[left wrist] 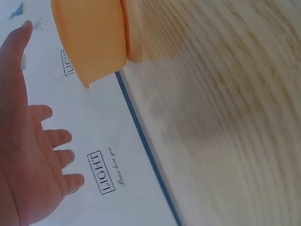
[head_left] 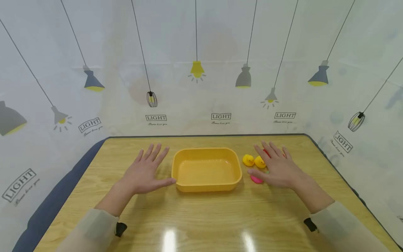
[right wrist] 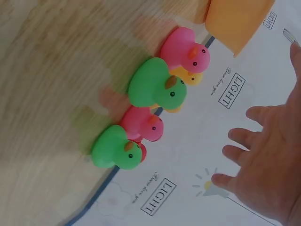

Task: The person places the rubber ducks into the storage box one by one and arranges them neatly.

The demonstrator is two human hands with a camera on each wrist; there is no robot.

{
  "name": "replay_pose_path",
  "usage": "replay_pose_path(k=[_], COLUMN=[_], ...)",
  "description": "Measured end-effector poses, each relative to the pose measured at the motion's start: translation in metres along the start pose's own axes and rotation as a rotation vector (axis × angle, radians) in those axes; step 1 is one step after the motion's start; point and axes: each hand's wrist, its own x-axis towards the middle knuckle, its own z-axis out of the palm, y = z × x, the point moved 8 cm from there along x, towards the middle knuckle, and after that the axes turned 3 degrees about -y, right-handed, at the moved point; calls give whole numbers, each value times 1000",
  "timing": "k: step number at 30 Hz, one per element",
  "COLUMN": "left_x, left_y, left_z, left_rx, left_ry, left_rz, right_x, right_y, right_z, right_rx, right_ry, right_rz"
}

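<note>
A yellow rectangular plastic basin [head_left: 206, 188] sits mid-table with nothing in it. To its left hovers my left hand [head_left: 144, 174], fingers straight and spread; its thumb overlaps the basin's corner in the head view, but the left wrist view shows a gap. My right hand [head_left: 278, 170], also spread and holding nothing, hangs above a group of toy ducks on the right. Two yellow ducks [head_left: 248, 160] stand near the basin. The right wrist view shows a pink duck [right wrist: 178, 49], a green duck [right wrist: 148, 84], another pink duck [right wrist: 136, 121] and another green duck [right wrist: 109, 148]; red ones behind are mostly hidden.
The wood-grain table [head_left: 201, 217] has a dark edge strip along its back and sides. Behind it hangs a pale curtain [head_left: 176, 42] printed with lamps and the word LIGHT. A black strap piece [head_left: 121, 229] shows at the left cuff.
</note>
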Motion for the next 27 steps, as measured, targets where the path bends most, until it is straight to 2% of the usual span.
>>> replay_pose_path(k=[7, 11, 16, 22, 27], left_x=[6, 12, 19, 22, 22], left_y=[-9, -13, -11, -11, -11], left_z=[17, 28, 36, 42, 45], left_rx=[-285, -388, -431, -450, -461], left_ry=[-97, -133, -158, -202, -211], left_rz=[-37, -28, 4, -13, -11], right_x=[0, -4, -9, -15, -23], right_y=[8, 12, 23, 42, 56], right_z=[-1, -3, -6, -9, -13], right_rx=[24, 56, 87, 139, 168], right_ry=[88, 109, 117, 122, 133], right_rz=[-42, -30, -3, 43, 69])
